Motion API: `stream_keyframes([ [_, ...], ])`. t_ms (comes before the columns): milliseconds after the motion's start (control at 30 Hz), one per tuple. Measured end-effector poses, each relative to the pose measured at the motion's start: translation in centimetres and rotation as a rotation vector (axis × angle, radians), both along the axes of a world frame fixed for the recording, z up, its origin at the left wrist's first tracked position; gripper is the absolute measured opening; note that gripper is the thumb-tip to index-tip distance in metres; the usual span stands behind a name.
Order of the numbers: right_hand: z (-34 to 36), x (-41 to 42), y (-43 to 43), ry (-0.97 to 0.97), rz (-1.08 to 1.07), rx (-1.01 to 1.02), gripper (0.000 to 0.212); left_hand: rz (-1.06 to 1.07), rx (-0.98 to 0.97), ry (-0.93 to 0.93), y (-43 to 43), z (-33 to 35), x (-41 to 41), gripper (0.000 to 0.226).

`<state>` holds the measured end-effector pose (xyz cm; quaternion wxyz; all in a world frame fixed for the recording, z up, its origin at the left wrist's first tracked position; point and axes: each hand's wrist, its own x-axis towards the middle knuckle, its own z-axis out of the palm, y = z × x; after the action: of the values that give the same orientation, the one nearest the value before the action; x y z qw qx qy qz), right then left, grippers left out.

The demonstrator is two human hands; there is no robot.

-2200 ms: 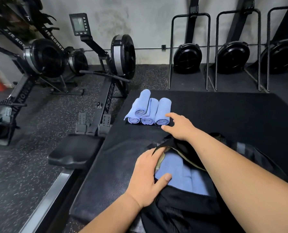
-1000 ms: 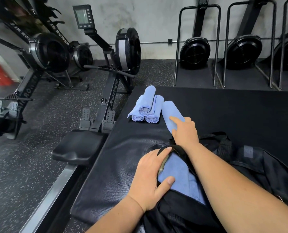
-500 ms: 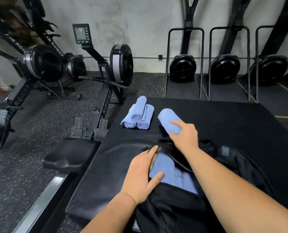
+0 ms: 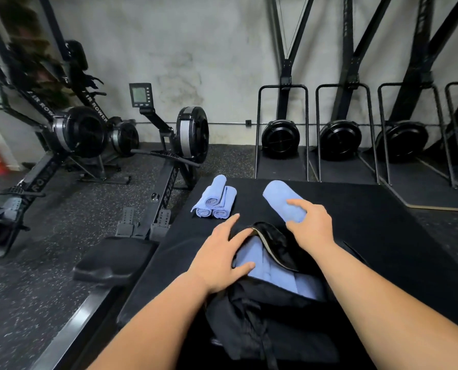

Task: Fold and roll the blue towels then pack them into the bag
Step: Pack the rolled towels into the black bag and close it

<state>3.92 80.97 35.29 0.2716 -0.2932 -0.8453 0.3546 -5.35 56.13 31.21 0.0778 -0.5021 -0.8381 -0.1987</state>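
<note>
The right hand point(image 4: 312, 225) curls its fingers and thumb round the near end of a rolled light-blue towel point(image 4: 279, 197), held just beyond the open mouth of the black fabric bag point(image 4: 262, 329) at the near edge of the black padded mat point(image 4: 396, 236). The left hand point(image 4: 221, 259) lies spread, fingers straight, on the bag's left rim, with its thumb on the packed blue towels point(image 4: 278, 275) inside. Three more rolled blue towels point(image 4: 215, 201) are stacked near the mat's far left corner.

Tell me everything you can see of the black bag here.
The bag is black, soft fabric, slumped on the black mat before the person. Its mouth gapes, a tan-lined rim lifted; blue towels lie packed inside. The left hand rests on the opening, thumb on those towels. The right hand, gripping a rolled towel, is just beyond the rim.
</note>
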Motion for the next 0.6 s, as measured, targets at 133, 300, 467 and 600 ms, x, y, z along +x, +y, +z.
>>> stream_keyframes([
  [133,1.1,3.6,-0.3,0.043,0.040,-0.033,0.056,-0.072,-0.143,0.189,1.2,1.9,0.6,0.089],
  [300,2.2,8.1,-0.5,0.116,0.069,-0.156,0.055,-0.062,-0.208,0.207,2.8,3.5,1.4,0.111],
  [467,2.6,11.6,0.0,0.220,0.193,-0.363,0.051,0.052,-0.166,0.091,3.9,5.4,1.3,0.127],
  [600,1.9,13.0,1.2,0.242,0.444,-0.862,0.051,0.111,-0.184,0.049,4.5,5.9,0.9,0.134],
])
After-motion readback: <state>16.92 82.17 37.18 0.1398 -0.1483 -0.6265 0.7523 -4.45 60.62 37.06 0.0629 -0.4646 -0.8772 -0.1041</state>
